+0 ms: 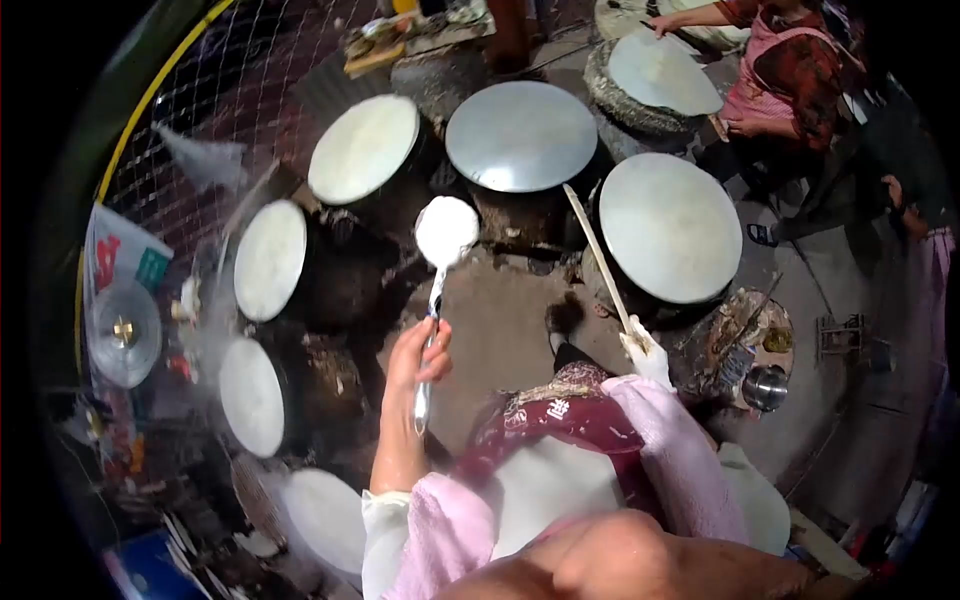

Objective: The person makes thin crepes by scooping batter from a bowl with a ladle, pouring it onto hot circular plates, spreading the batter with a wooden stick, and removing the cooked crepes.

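My left hand [410, 355] is closed around the handle of a ladle [446, 232], whose bowl is full of white batter. The ladle hangs over the floor, just short of a bare grey round griddle [521, 130]. In my right hand [648, 358], which wears a white glove, is a long flat wooden stick [597, 250]. Its far tip lies by the right edge of that griddle. Beside the stick sits another round griddle [670, 228] with a pale, whitish surface. A further griddle [365, 150] to the upper left carries a thin cream-coloured layer.
More pale griddles [270, 260] curve down my left side, with a lower-left one [325, 520] near my elbow. At the upper right, a co-worker [780, 90] handles a thin round sheet [665, 72]. A metal bowl [765, 387] stands on a cluttered round stand at right.
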### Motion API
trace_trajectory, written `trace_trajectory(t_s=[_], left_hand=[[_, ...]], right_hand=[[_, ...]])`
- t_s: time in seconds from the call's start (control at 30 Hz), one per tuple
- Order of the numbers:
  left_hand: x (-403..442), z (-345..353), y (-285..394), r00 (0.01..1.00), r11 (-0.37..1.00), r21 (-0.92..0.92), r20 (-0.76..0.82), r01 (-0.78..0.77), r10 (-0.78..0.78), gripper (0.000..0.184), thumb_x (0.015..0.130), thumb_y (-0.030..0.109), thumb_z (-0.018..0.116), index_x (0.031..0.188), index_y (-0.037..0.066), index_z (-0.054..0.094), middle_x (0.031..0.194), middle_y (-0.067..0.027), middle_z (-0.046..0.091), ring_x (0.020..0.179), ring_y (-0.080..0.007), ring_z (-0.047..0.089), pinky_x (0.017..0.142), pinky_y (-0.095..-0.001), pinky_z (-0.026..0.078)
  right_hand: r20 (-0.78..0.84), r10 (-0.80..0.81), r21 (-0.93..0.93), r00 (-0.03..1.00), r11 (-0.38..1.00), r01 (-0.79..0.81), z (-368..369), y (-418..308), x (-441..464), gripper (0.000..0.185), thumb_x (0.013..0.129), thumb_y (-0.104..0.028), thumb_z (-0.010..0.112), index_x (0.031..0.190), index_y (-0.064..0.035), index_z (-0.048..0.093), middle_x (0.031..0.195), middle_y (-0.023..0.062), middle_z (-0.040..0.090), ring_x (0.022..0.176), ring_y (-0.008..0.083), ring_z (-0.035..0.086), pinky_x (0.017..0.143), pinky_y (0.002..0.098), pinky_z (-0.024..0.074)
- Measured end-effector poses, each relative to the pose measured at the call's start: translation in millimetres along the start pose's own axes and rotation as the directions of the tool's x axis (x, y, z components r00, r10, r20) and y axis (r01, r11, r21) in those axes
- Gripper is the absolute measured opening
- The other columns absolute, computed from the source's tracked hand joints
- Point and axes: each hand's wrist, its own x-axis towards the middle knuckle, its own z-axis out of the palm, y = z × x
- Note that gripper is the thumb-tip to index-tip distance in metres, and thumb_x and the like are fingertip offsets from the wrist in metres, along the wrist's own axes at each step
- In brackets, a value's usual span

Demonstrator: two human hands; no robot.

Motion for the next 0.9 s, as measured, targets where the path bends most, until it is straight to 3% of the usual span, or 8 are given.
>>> trace_trajectory(t_s=[0.2,0.37,0.47,0.57,0.63,0.7,0.8,0.9], left_hand=[[202.6,83.5,97.2,0.983,0.988,0.150,0.178,0.024,-0.051,0.033,0.101,0.029,0.040,0.090,0.002,0.056,0.057,0.0036,0.038,0.036,-0.0062,0.027,0.040,-0.0241,0.025],[351.9,140.1,118.7,0.975,0.941,0.333,0.223,-0.052,-0.025,0.032,0.102,0.026,0.037,0.094,-0.002,0.050,0.058,0.0023,0.036,0.039,-0.0075,0.028,0.040,-0.0240,0.023],[436.0,140.6,106.5,0.969,0.964,0.259,0.247,-0.056,-0.010,0.035,0.101,0.027,0.038,0.089,-0.004,0.051,0.058,-0.0013,0.040,0.041,-0.0119,0.033,0.041,-0.0277,0.028],[490.1,133.4,88.2,0.975,0.948,0.297,0.217,-0.111,0.047,0.039,0.100,0.029,0.042,0.071,0.004,0.048,0.059,-0.0018,0.043,0.044,-0.0119,0.037,0.040,-0.0269,0.028],[525.0,106.4,75.3,0.954,0.927,0.321,0.283,-0.193,0.101,0.037,0.099,0.026,0.045,0.068,0.005,0.046,0.054,-0.0023,0.044,0.041,-0.0127,0.041,0.037,-0.0266,0.029],[521.7,96.3,101.8,0.964,0.693,0.669,0.194,-0.266,0.183,0.030,0.095,0.020,0.051,0.072,0.001,0.049,0.058,-0.0084,0.053,0.047,-0.0190,0.053,0.043,-0.0338,0.040],[561.8,32.2,123.9,0.832,0.311,0.818,0.320,-0.484,0.453,0.022,0.090,0.016,0.058,0.091,-0.006,0.054,0.077,-0.0235,0.063,0.069,-0.0382,0.061,0.065,-0.0442,0.048],[546.0,-2.2,178.3,0.721,0.120,0.822,0.406,-0.556,0.562,0.029,0.091,0.017,0.058,0.109,-0.006,0.053,0.082,-0.0282,0.062,0.079,-0.0459,0.061,0.068,-0.0461,0.048]], right_hand=[[-0.169,-0.018,0.149,0.985,0.988,0.044,20.5,-41.4,104.5,0.047,0.089,-0.008,0.064,0.132,0.0050,0.048,0.125,0.0095,0.058,0.108,0.0126,0.056,0.092,0.0226,0.0448],[-0.316,-0.421,-0.243,0.850,0.902,0.357,54.8,-127.1,185.0,0.042,0.087,-0.011,0.068,0.125,0.0025,0.055,0.118,0.0119,0.064,0.104,0.0137,0.061,0.092,0.0246,0.0460],[-0.348,-0.293,-0.287,0.890,0.937,0.197,95.2,-175.3,225.5,0.046,0.089,-0.032,0.065,0.127,-0.0082,0.056,0.113,0.0128,0.066,0.098,0.0194,0.066,0.085,0.0274,0.0486],[-0.344,-0.432,-0.497,0.834,0.837,0.229,137.3,-168.0,273.8,0.042,0.090,-0.037,0.061,0.124,-0.0148,0.051,0.083,0.0136,0.066,0.075,0.0285,0.066,0.063,0.0406,0.0510],[-0.396,-0.218,-0.532,0.892,0.847,-0.030,158.4,-169.3,284.4,0.038,0.092,-0.038,0.055,0.122,-0.0153,0.052,0.081,0.0155,0.065,0.075,0.0346,0.064,0.065,0.0437,0.0503],[-0.415,-0.149,-0.594,0.898,0.792,-0.143,182.3,-145.4,302.3,0.038,0.093,-0.037,0.052,0.124,-0.0147,0.053,0.082,0.0174,0.066,0.076,0.0382,0.063,0.067,0.0464,0.0497],[-0.553,-0.326,-0.462,0.767,0.886,0.044,224.3,-140.7,308.9,0.033,0.092,-0.032,0.053,0.117,-0.0105,0.059,0.085,0.0199,0.065,0.078,0.0394,0.063,0.068,0.0475,0.0492],[-0.478,-0.138,-0.257,0.867,0.966,0.012,261.1,-172.4,320.5,0.030,0.090,-0.030,0.056,0.108,-0.0068,0.061,0.090,0.0210,0.065,0.086,0.0389,0.062,0.072,0.0425,0.0490]])
